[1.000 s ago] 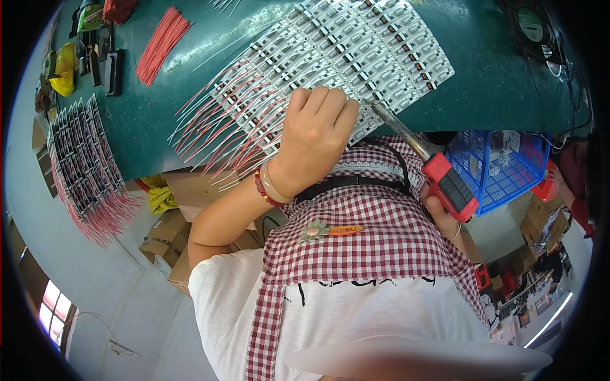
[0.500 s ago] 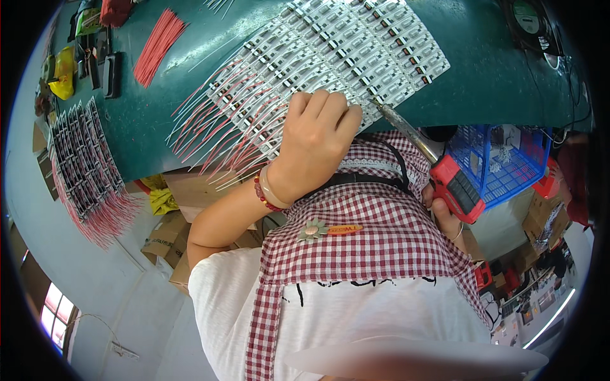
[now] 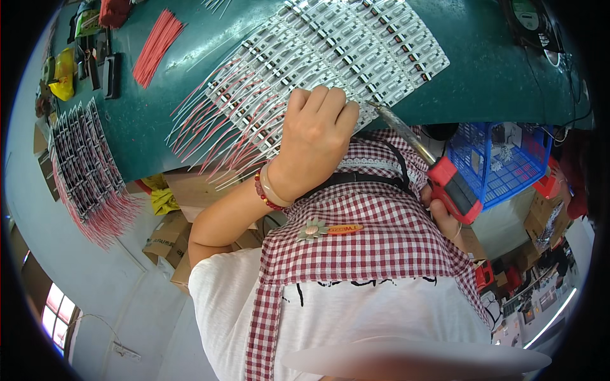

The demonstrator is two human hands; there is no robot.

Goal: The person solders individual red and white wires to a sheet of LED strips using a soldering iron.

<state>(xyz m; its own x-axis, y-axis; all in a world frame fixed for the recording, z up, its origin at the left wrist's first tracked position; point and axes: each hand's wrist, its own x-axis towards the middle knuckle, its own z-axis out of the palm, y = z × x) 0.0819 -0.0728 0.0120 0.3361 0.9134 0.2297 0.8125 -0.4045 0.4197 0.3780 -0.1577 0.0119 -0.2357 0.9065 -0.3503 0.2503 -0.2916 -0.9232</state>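
Observation:
A panel of grey-white parts in rows (image 3: 381, 57) lies on the green table, with red and white wires (image 3: 210, 136) sticking out from its left side. My left hand (image 3: 316, 136) is closed over the panel's near edge, knuckles up. Its fingertips and whatever they pinch are hidden behind the hand. In my right hand (image 3: 443, 216) is a soldering iron (image 3: 454, 189) with a red and black handle. Its metal shaft slants up and left, and the tip meets the panel's near edge, just right of my left hand.
On the left, a bundle of red wires (image 3: 157, 47) lies on the green table (image 3: 502, 95). A wired panel (image 3: 86, 159) hangs at the table's left end. A blue plastic basket (image 3: 508, 181) stands right of the iron. A black round device (image 3: 530, 25) sits far right.
The soldering iron has shifted slightly left, its tip a little closer to my left hand. My left hand has moved only a touch to the left.

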